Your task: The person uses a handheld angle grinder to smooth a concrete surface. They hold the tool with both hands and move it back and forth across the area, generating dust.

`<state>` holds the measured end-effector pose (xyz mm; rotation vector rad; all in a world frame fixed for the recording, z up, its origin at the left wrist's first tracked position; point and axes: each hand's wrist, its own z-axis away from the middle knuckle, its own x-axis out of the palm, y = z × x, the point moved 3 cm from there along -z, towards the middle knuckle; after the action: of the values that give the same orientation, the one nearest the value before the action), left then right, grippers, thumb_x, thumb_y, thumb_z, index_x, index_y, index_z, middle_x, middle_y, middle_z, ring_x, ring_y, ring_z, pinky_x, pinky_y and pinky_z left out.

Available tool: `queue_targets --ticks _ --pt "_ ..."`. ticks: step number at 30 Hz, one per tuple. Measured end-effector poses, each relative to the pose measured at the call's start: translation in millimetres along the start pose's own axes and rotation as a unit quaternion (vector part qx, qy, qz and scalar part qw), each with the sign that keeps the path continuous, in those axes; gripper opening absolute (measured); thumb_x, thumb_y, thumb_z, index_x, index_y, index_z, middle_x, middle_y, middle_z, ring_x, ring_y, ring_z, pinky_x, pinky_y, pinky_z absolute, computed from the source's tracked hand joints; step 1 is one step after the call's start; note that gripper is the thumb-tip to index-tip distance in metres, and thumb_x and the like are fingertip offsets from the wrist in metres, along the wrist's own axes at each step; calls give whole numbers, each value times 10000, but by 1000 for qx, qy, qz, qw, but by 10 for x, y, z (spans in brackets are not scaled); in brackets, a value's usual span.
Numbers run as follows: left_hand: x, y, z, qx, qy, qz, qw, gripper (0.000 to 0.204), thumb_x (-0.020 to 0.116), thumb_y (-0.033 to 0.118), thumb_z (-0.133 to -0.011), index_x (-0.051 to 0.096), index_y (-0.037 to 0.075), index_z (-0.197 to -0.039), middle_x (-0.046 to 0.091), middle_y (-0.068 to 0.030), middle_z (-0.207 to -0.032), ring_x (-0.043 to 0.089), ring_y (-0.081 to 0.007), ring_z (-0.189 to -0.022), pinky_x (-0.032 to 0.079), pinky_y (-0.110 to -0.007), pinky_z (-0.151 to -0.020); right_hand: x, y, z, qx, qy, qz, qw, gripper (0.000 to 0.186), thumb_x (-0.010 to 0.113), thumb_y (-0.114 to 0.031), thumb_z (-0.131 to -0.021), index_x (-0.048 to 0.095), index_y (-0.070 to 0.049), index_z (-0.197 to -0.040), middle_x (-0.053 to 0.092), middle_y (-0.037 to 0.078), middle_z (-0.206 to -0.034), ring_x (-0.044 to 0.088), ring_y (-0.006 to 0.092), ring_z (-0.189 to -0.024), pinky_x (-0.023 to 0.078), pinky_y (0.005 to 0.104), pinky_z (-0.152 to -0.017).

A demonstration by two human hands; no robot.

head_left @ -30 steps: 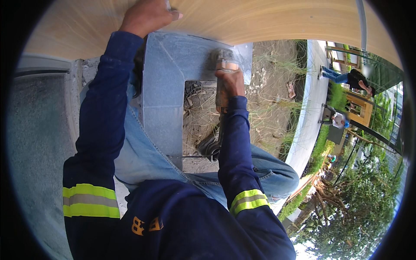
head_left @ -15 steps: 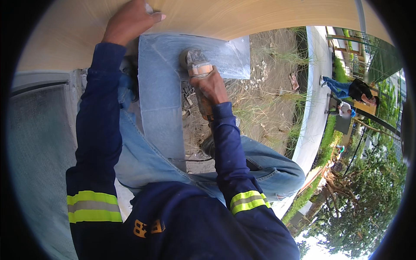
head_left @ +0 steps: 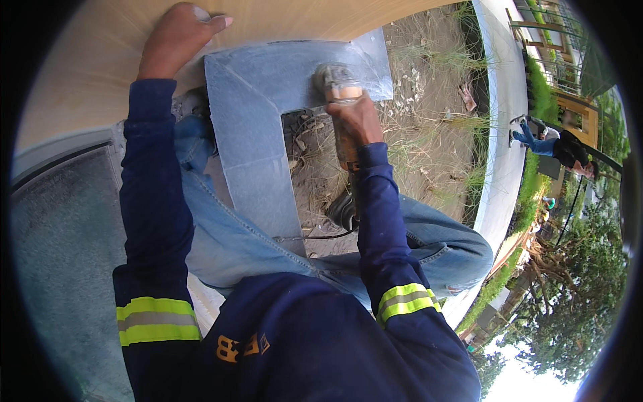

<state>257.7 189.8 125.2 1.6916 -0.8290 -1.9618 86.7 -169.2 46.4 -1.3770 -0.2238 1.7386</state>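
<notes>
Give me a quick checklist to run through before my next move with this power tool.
1. Right hand around the power tool: ok, closed round its body.
2. Left hand away from the tool's head: ok, up by the tan panel.
3. Hands covered: not ok, both are bare.
4. Tool's head resting flat on the gray slab: cannot tell, contact is hidden.
5. Dark cord clear of the jeans: cannot tell, it runs close to them.

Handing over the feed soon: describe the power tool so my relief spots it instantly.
Along the tan surface at the top, grey slabs turn a corner. At their upper stretch, in the right hand, is the power tool, set apart by its orange casing.
</notes>
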Motion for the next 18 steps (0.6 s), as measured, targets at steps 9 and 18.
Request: queue_targets --ticks 9,18 --pt "-64 73 31 25 -23 6 999 546 773 494 -888 690 -34 -777 635 -81 -682 546 -169 -633 460 -350 -663 32 -95 144 25 -24 -22 999 675 874 -314 -700 591 62 -1185 729 270 -1093 735 396 -1000 574 448 -879" --pt "-8 -52 -84 15 -24 -19 999 589 768 524 -884 662 -39 -746 603 -69 -665 530 -171 -630 443 -354 -649 -320 283 -211 36 34 3 999 687 848 -351 -695 603 87 -1163 729 284 -1077 736 403 -987 576 424 -875"
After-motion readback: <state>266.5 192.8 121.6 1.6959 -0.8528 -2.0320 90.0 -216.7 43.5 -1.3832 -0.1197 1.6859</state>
